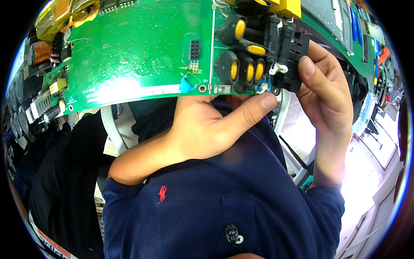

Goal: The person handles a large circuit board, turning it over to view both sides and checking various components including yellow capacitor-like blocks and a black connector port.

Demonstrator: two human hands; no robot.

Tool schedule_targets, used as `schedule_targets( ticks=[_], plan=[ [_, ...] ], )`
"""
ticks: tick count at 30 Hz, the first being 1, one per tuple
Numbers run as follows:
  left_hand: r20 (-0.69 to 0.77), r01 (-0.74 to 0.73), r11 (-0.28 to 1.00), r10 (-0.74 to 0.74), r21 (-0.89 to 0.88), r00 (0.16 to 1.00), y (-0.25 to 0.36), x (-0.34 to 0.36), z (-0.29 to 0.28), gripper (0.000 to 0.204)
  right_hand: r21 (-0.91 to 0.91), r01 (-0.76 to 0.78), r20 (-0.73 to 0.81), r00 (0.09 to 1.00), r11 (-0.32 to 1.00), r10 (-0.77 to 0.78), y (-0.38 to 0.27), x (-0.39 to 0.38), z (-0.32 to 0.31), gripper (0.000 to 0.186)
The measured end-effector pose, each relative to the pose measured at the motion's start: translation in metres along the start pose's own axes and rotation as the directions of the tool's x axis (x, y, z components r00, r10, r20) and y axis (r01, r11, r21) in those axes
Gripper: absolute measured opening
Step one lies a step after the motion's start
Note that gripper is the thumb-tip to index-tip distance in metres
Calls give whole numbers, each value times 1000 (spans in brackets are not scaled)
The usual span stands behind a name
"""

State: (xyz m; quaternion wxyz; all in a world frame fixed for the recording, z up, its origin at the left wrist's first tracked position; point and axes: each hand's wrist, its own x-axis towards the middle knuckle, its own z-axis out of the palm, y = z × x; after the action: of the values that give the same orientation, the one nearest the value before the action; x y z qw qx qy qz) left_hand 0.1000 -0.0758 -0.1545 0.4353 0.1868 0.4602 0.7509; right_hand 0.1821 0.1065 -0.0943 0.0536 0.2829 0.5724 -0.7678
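Observation:
A large green circuit board is held up in front of my chest, its component side facing me. My left hand supports it at the near edge; the thumb points right along that edge, and the fingers are hidden behind the board. With my right hand I grip a black slotted block at the board's right end, thumb on its face. Beside the block sit several black parts with yellow oval ends. A blue disc part and a black pin socket are left of these.
Copper-wound coils and dark cylinders crowd the board's left end. Behind at upper right lies a green surface with a grey panel and blue-handled tools. Black cloth hangs at my left, near a pale chair frame.

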Motion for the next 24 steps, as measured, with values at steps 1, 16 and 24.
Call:
schedule_targets(
  ticks=[1,16,24],
  plan=[
    [-5,6,1000,-6,-2,1000,0,0,0,19,7,4,11,1000,1000,-4,0,0,0,46],
    [-26,7,1000,-8,-29,1000,2,0,1,15,26,25,25,999,999,-25,-3,4,0,47],
    [-44,38,999,-39,-27,998,3,-2,0,19,35,13,28,1000,999,-13,0,4,2,47]
  ],
)
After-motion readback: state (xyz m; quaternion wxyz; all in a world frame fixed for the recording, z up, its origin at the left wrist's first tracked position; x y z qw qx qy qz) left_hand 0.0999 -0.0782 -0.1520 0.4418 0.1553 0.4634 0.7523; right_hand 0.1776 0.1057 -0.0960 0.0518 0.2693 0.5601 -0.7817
